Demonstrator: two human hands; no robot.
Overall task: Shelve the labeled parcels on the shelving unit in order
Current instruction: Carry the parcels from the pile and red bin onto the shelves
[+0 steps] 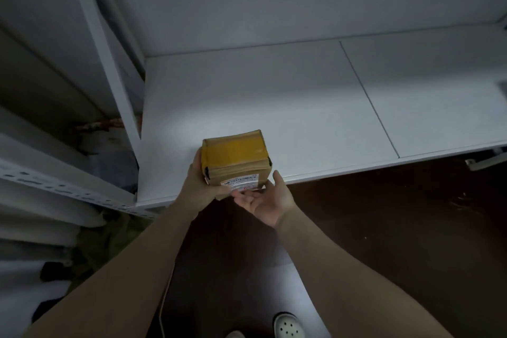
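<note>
At the far left, a perforated rail [55, 186] of a neighbouring rack and a white upright post [109, 63] border the white shelf [274, 96]. The left grip [200, 181], the person's left hand, is curled round the left side of the cardboard parcel [236, 156], with its thumb on the lower near face. The parcel is at the near edge of the shelf, towards its left end. I cannot tell if its bottom rests on the board or hangs just above it. The right grip [269, 200] is spread wide, palm up, with its fingertips [244, 195] at the lower near edge of the parcel, and it holds nothing.

The risk, as I judge it, is that the parcel sits very close to the edge. If the left grip lets go before the parcel is pushed farther in, it can tip off to the dark floor [384, 228]. The thumb also lies close against the label [241, 182], so the order could be misread.

The parcel is a small, nearly cubic brown box with yellow tape over its top and a white barcode label on the near face. The print is too small to read.
</note>
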